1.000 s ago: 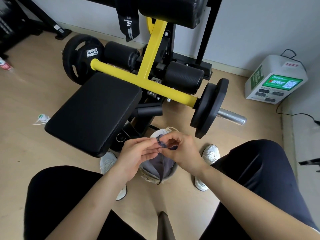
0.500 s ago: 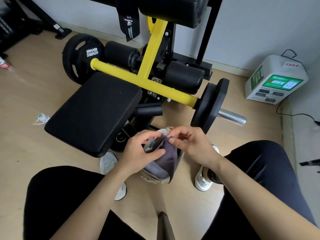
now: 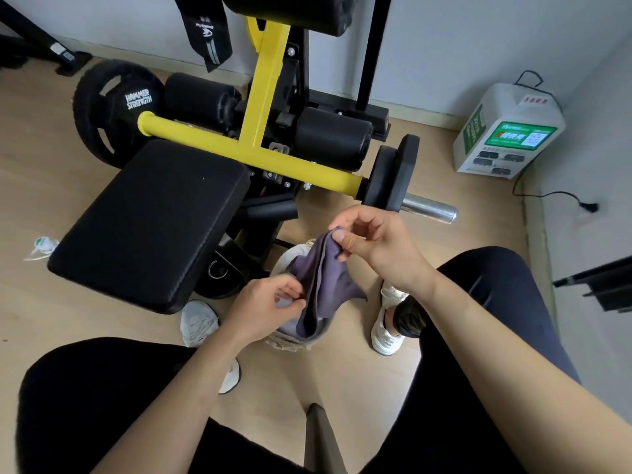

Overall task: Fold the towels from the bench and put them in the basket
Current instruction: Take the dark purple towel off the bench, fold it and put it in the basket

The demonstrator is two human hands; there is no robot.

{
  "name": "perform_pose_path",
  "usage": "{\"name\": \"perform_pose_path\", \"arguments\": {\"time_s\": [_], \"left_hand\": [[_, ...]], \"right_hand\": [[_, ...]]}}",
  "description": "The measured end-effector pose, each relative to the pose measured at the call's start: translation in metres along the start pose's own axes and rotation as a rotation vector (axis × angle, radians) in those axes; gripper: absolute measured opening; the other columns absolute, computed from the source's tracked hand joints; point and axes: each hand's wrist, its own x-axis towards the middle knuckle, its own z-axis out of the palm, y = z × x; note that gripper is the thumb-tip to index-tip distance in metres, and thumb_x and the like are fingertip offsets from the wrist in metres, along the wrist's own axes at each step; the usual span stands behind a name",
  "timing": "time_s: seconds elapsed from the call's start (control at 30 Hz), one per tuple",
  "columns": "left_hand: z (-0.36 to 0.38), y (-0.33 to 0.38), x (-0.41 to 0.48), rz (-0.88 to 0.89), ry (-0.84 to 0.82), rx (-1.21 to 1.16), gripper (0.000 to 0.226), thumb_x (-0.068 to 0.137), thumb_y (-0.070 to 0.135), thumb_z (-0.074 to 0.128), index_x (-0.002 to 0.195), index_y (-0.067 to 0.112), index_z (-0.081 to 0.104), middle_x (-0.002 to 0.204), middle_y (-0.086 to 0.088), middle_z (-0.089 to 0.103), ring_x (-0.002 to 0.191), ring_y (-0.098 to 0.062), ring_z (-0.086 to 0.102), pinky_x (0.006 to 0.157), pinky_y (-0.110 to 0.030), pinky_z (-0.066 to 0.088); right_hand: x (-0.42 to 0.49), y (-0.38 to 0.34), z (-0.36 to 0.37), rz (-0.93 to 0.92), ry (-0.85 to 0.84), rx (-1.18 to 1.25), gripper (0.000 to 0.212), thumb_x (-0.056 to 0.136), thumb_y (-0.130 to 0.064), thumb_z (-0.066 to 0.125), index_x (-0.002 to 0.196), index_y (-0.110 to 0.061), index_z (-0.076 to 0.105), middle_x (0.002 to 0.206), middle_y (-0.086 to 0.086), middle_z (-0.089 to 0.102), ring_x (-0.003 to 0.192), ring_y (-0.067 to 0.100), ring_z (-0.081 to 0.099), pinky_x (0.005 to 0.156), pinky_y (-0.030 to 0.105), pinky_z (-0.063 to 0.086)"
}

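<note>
I read HAMMER STRENGTH on the black weight plate [image 3: 116,107]. Left hand [image 3: 263,306] and right hand [image 3: 376,248] each pinch the purple-grey towel [image 3: 325,278], fingers [image 3: 352,213] curled on its edges, over the frayed woven basket [image 3: 290,343] beside the padded black desk [image 3: 154,220].

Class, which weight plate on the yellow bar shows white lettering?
The plate at the yellow bar's left end, marked HAMMER STRENGTH; the right-end plates show only plain black edges.

Purple towel [image 3: 325,275] — pinched by left hand [image 3: 263,304] and right hand [image 3: 376,249] over basket [image 3: 287,342].
</note>
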Motion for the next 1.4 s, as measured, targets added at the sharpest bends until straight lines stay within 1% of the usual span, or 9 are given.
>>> {"name": "perform_pose_path", "arguments": {"time_s": [0.13, 0.4, 0.5, 0.6, 0.73, 0.9, 1.0, 1.2, 1.4], "left_hand": [[0.011, -0.006, 0.0, -0.091, -0.003, 0.104, 0.05, 0.062, 0.069, 0.073, 0.096, 0.033, 0.073, 0.09, 0.02, 0.073, 0.088, 0.002, 0.068, 0.08, -0.033, 0.058], [0.037, -0.003, 0.005, -0.08, 0.143, 0.264, 0.022, 0.08, 0.036, 0.074, 0.072, 0.029, 0.055, 0.059, 0.005, 0.056, 0.07, -0.033, 0.061, 0.057, -0.036, 0.045], [0.03, -0.012, 0.008, -0.126, 0.13, 0.211, 0.034, 0.085, 0.023, 0.069, 0.06, 0.04, 0.054, 0.05, 0.009, 0.052, 0.055, -0.022, 0.047, 0.051, -0.033, 0.036], [0.015, -0.025, 0.009, -0.253, 0.141, -0.005, 0.02, 0.091, 0.015, 0.069, 0.075, 0.026, 0.068, 0.061, 0.007, 0.072, 0.058, -0.017, 0.07, 0.063, -0.04, 0.06], [-0.014, -0.016, 0.006, -0.402, 0.228, -0.455, 0.014, 0.102, 0.014, 0.059, 0.109, 0.02, 0.07, 0.082, -0.011, 0.08, 0.069, -0.024, 0.075, 0.057, -0.026, 0.058], [-0.045, 0.001, -0.001, -0.381, 0.326, -0.755, 0.017, 0.103, 0.013, 0.057, 0.108, 0.021, 0.071, 0.086, -0.012, 0.08, 0.069, -0.02, 0.074, 0.053, -0.02, 0.056], [-0.055, 0.004, -0.004, -0.339, 0.381, -0.901, 0.016, 0.101, 0.008, 0.059, 0.105, 0.014, 0.073, 0.09, -0.013, 0.078, 0.071, -0.015, 0.074, 0.06, -0.018, 0.058], [-0.065, 0.001, -0.007, -0.183, 0.436, -0.754, 0.038, 0.088, -0.007, 0.071, 0.115, 0.019, 0.074, 0.104, -0.007, 0.079, 0.095, -0.014, 0.074, 0.084, -0.024, 0.058], [-0.071, 0.003, -0.011, -0.093, 0.621, -0.592, 0.025, 0.088, 0.006, 0.077, 0.106, 0.023, 0.078, 0.09, 0.001, 0.081, 0.084, -0.011, 0.076, 0.079, -0.021, 0.059]], "right_hand": [[-0.001, -0.01, -0.004, -0.036, 0.052, 0.025, 0.017, 0.092, 0.007, 0.061, 0.092, -0.009, 0.066, 0.075, -0.006, 0.067, 0.067, 0.011, 0.061, 0.062, 0.024, 0.056], [0.001, -0.028, -0.014, -0.099, 0.163, 0.034, 0.013, 0.094, 0.009, 0.058, 0.099, -0.002, 0.064, 0.077, 0.012, 0.065, 0.062, 0.014, 0.064, 0.051, 0.012, 0.049], [0.006, -0.018, -0.025, -0.104, 0.218, -0.002, 0.013, 0.093, 0.007, 0.061, 0.098, -0.004, 0.066, 0.075, 0.006, 0.066, 0.066, 0.018, 0.064, 0.065, 0.024, 0.057], [0.01, -0.004, -0.041, -0.071, 0.29, -0.026, 0.011, 0.094, 0.005, 0.061, 0.1, -0.003, 0.066, 0.077, 0.004, 0.066, 0.074, 0.02, 0.064, 0.072, 0.031, 0.06], [0.016, 0.01, -0.062, -0.011, 0.419, -0.045, 0.018, 0.094, 0.004, 0.062, 0.092, -0.013, 0.068, 0.077, 0.003, 0.062, 0.074, 0.013, 0.062, 0.072, 0.03, 0.06], [0.021, 0.024, -0.071, 0.054, 0.495, -0.103, 0.019, 0.093, 0.002, 0.064, 0.088, -0.016, 0.069, 0.08, 0.007, 0.065, 0.077, 0.018, 0.065, 0.082, 0.039, 0.06], [0.02, 0.027, -0.074, 0.063, 0.501, -0.218, 0.015, 0.09, -0.001, 0.069, 0.096, -0.015, 0.071, 0.084, 0.002, 0.067, 0.082, 0.014, 0.067, 0.082, 0.032, 0.059], [0.019, 0.032, -0.074, 0.113, 0.45, -0.394, 0.024, 0.082, -0.003, 0.079, 0.103, -0.014, 0.074, 0.09, 0.001, 0.071, 0.077, 0.01, 0.066, 0.075, 0.021, 0.055], [0.017, 0.03, -0.069, 0.115, 0.425, -0.439, 0.006, 0.088, -0.009, 0.075, 0.088, -0.016, 0.075, 0.077, 0.0, 0.071, 0.064, 0.012, 0.065, 0.062, 0.021, 0.057]]}}
